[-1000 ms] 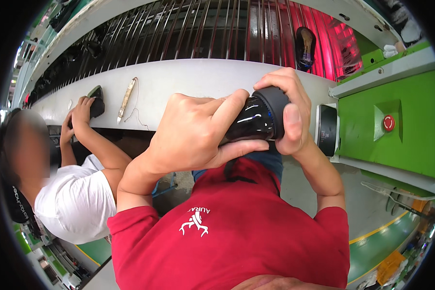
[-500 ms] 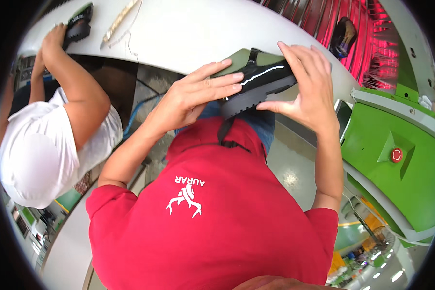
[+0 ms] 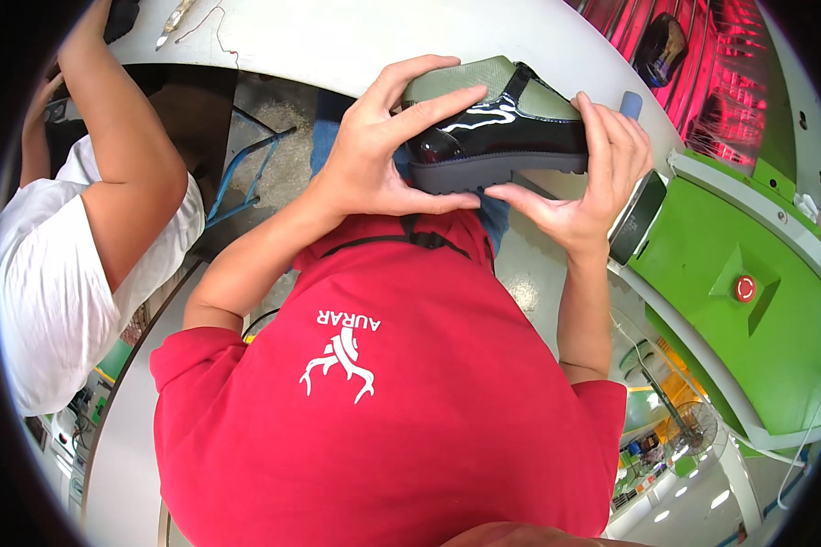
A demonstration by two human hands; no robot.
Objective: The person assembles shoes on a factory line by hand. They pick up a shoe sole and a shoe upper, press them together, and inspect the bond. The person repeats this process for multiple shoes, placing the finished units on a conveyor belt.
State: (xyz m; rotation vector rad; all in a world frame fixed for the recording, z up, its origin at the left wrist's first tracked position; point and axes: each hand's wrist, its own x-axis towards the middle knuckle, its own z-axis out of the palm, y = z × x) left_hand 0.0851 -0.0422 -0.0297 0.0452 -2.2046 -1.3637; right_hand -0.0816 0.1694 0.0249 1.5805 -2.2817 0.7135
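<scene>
I see both hands up in front of the red shirt (image 3: 383,410), holding a black glossy shoe (image 3: 506,137) with an olive-green upper and thick dark sole, held on its side above the white surface (image 3: 337,41). My left hand (image 3: 383,155) wraps the toe end, its grip pressed around the shoe with fingers (image 3: 433,109) spread over the upper and the thumb under the sole. My right hand (image 3: 593,191) cups the heel end, its grip pinching the shoe between thumb and fingers. To the left a co-worker in a white shirt (image 3: 55,292) reaches an arm (image 3: 128,164) up to the surface. A green machine housing (image 3: 748,264) with a red button (image 3: 744,288) stands to the right.
</scene>
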